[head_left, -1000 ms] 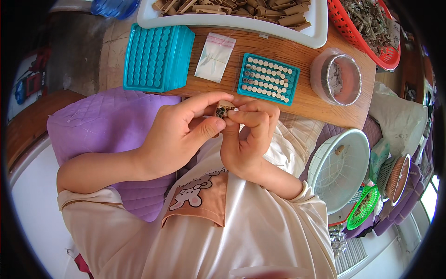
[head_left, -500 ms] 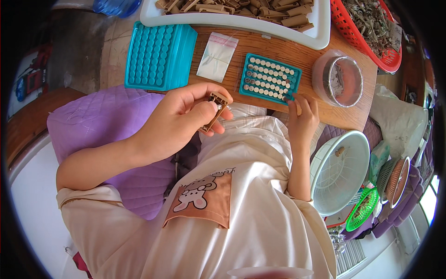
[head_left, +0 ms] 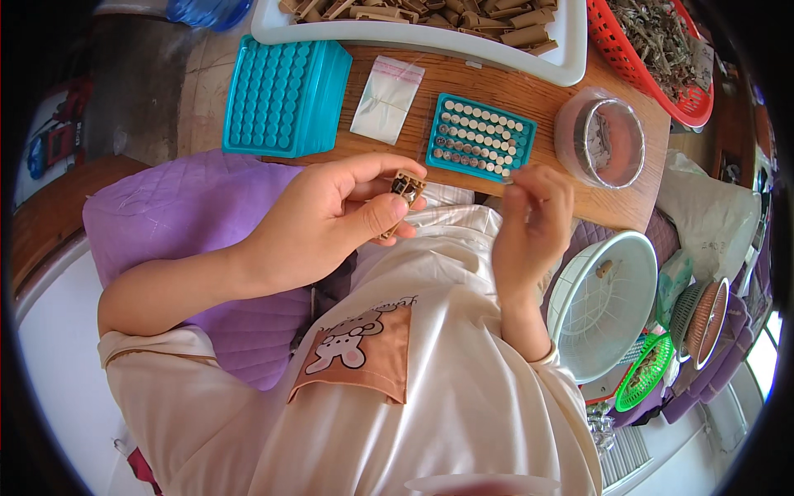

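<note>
My left hand is closed round a small brown plastic housing, its thumb pressed on the open side where dark and metallic parts show. To its right, my right hand is raised just off the near right corner of a small teal tray. Its fingertips are pinched together and slightly blurred, so whatever is between them is too small to name. Rows of small round silvery discs, like button cells, fill most of that tray. Several slots at its right side hold no disc.
Stacked teal trays stand at the left of the wooden table, beside a clear plastic bag packet. A white bin of brown housings is at the back. Rightward are a round clear container, a red basket and a pale green basin.
My right hand has drawn back from the tray's near right corner toward me. My left hand has shifted slightly right and turned the brown housing.
</note>
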{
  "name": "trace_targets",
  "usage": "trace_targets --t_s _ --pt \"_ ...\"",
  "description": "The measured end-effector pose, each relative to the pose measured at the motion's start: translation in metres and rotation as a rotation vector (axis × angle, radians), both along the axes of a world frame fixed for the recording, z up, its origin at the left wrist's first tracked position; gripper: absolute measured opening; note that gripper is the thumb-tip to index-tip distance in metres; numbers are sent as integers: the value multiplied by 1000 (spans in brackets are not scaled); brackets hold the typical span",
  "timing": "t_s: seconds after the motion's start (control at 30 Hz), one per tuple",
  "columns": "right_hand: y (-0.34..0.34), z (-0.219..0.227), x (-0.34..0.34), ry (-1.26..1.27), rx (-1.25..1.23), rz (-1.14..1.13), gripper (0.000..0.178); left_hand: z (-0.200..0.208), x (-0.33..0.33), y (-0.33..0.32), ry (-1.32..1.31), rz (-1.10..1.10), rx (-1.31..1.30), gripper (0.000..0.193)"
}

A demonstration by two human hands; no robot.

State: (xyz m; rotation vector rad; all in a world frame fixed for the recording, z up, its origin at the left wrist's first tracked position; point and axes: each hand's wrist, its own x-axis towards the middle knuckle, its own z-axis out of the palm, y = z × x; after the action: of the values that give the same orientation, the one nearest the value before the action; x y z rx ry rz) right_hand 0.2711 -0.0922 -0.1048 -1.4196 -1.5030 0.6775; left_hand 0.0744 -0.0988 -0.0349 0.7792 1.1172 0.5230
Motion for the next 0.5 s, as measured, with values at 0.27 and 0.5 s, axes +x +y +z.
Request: trace_targets --t_s 0.27,0.5 --pt "-14 4 -44 165 296 245 18 -3 2 -5 -70 53 -58 35" --pt "-11 7 -41 157 106 360 14 -4 0 -2 44 -28 -65 32"
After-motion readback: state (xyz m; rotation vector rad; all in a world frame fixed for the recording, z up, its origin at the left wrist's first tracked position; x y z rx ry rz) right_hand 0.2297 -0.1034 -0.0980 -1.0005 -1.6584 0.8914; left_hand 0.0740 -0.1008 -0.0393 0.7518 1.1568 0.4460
